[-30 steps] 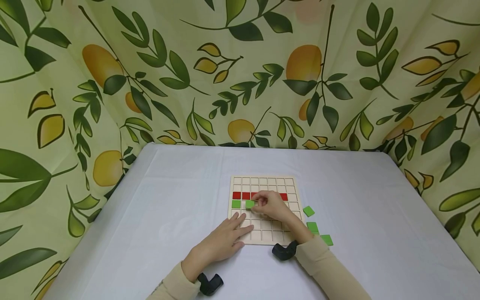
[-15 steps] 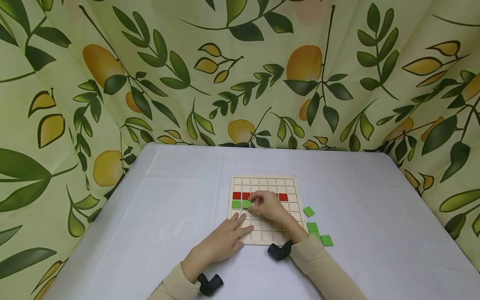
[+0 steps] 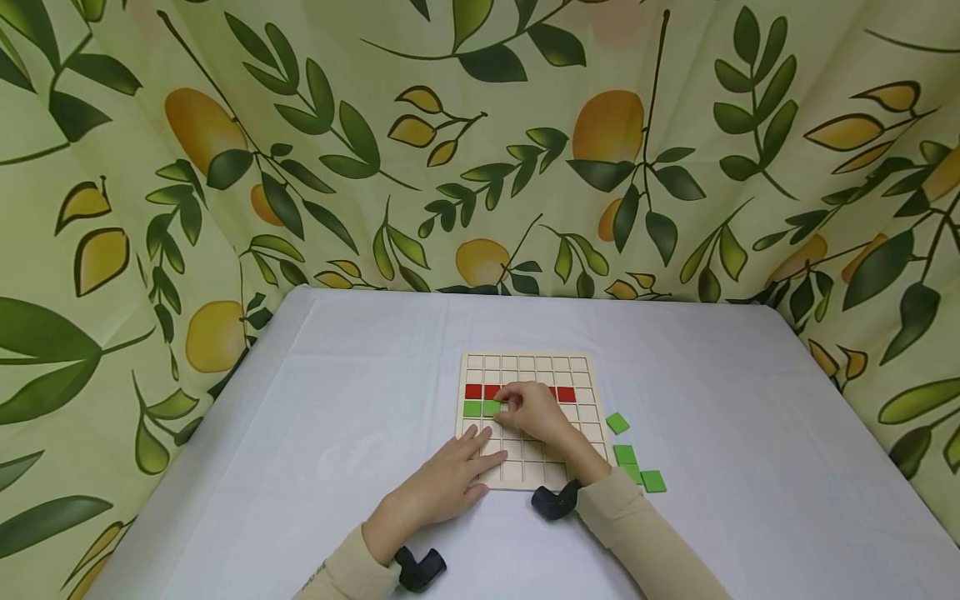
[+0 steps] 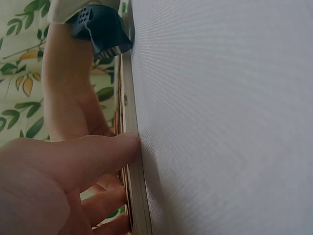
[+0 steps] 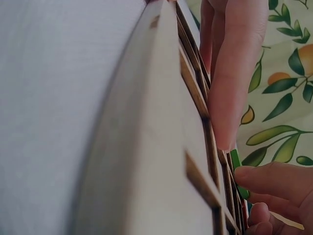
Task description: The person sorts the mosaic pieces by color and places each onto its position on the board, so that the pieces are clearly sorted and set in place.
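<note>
Right hand (image 3: 536, 410) pinches a green tile (image 3: 491, 408) by its right edge, fingertips coming in from the right. Tile sits over the second square of its row on the grid board (image 3: 512, 475), just right of the end green tile (image 3: 472, 408), one row nearer the person than the red tiles (image 3: 473, 391). Square tile, so no long axis; what counts is lining up with the cell, and I can't tell if it's fully seated. Right hand is the nearer one. Left hand (image 3: 447, 473) rests fingers spread on the board's near-left corner, gripping nothing

vs 1.0 s ago: tile has shifted left, gap to the end tile nearly gone, right hand and forearm moved left with it; left hand unchanged
</note>
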`<state>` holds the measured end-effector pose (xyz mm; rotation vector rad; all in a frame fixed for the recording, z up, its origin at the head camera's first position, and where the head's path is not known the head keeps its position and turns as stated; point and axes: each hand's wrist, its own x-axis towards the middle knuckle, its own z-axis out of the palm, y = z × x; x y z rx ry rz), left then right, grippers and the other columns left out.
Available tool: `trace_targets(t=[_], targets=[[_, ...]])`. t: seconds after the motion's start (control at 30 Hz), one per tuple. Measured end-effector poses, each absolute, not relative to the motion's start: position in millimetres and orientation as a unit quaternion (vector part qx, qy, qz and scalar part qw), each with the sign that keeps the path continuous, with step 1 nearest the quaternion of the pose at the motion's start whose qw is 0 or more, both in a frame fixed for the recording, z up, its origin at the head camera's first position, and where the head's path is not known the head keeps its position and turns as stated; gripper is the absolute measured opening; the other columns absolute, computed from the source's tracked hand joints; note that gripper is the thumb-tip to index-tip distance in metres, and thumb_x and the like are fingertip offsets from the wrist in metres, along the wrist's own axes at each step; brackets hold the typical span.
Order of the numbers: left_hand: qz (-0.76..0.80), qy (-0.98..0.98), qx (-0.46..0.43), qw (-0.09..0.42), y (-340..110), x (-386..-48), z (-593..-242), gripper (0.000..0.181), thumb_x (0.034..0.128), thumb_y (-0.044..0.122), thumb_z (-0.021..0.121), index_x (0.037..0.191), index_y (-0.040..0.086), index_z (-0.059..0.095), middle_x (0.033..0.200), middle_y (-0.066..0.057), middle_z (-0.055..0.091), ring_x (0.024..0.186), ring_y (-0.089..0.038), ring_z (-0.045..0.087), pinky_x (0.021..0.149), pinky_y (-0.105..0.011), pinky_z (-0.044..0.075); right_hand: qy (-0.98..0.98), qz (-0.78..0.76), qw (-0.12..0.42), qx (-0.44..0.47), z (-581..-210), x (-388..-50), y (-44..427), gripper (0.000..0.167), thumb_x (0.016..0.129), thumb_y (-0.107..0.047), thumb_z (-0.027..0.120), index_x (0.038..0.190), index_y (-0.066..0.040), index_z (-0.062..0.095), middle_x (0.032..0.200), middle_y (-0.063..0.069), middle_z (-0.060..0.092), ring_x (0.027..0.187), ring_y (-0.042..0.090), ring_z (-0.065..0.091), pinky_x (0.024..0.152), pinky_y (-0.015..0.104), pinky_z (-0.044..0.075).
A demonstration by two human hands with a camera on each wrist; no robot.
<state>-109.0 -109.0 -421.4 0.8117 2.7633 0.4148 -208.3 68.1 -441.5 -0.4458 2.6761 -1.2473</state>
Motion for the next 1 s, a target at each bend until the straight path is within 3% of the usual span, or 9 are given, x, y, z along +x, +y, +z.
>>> trace_targets(t=[1.0], targets=[[0.144, 0.943, 0.279, 0.112, -109, -109, -422, 0.046, 0.0961, 0.023, 0.056, 0.142, 0.023, 0.049, 0.158, -0.011, 0.034, 0.149, -0.032, 0.029, 0.118, -0.051, 0.033, 0.876, -0.445, 0.087, -0.168, -438, -200, 85, 0.021, 0.080, -0.008, 0.075, 0.099, -0.002, 0.071, 0.067, 0.001, 0.054, 0.058, 0.008, 0.045, 0.050, 0.015, 0.036]])
